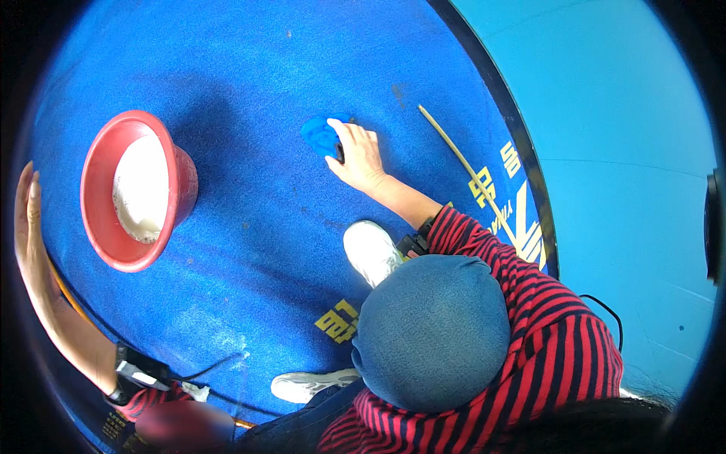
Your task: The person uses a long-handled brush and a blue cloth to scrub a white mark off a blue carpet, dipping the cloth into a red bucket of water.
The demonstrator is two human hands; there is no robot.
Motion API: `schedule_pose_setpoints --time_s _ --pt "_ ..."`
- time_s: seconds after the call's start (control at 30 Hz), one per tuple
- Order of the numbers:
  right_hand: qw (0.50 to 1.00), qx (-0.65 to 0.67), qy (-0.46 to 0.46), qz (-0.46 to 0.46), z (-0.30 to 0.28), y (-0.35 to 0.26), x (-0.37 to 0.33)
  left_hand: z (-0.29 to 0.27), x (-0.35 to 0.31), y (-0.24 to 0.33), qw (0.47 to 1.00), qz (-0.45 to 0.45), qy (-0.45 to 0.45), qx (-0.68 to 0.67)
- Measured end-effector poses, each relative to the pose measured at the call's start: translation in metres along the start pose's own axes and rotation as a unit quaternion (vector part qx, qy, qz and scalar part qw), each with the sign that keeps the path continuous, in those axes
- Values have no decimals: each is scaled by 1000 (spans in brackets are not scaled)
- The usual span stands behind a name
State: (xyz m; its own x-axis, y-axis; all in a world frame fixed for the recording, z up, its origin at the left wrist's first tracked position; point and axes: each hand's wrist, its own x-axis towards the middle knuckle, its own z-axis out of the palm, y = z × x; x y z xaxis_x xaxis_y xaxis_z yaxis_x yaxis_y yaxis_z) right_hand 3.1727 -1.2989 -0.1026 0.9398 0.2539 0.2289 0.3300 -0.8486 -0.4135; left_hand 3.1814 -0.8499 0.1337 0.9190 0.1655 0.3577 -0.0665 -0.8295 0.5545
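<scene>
My right hand (361,157) is pressed down on the carpet (257,98), its fingers closed around a rounded blue scrub brush (319,135). The brush's underside is hidden against the pile. Far to the left, my left hand (30,219) is raised at the edge of the view with its fingers stretched out, holding nothing. Beside it stands a red plastic bucket (184,181) with white, foamy liquid (141,189) inside. The left hand looks apart from the bucket's rim.
A thin pale stick (461,160) lies on the carpet to the right, crossing yellow printed lettering. Beyond the carpet's black border (522,136) is a light-blue surface (620,113). My bent knee (431,333) and white shoes (370,250) occupy the near middle. Dark cables (215,367) run at lower left.
</scene>
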Motion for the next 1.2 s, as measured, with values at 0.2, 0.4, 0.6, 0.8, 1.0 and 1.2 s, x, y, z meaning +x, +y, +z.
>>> schedule_pose_setpoints --time_s 0.2,0.4,0.6,0.8,1.0,1.2 --pt "993 50 -50 90 2 7 17 14 -39 10 995 -2 34 -89" --pt "977 49 -40 205 16 14 22 -4 -49 -62 980 -134 65 -133" --pt "992 23 -103 69 15 -2 8 19 -64 -128 975 -204 59 -59" --pt "996 -8 -80 26 13 -15 2 65 -79 -128 956 -275 98 -23" --pt "987 66 -105 97 22 1 8 91 -87 -101 925 -319 110 -173" --pt "695 630 -144 314 0 -3 29 98 -87 -97 922 -302 178 -163"
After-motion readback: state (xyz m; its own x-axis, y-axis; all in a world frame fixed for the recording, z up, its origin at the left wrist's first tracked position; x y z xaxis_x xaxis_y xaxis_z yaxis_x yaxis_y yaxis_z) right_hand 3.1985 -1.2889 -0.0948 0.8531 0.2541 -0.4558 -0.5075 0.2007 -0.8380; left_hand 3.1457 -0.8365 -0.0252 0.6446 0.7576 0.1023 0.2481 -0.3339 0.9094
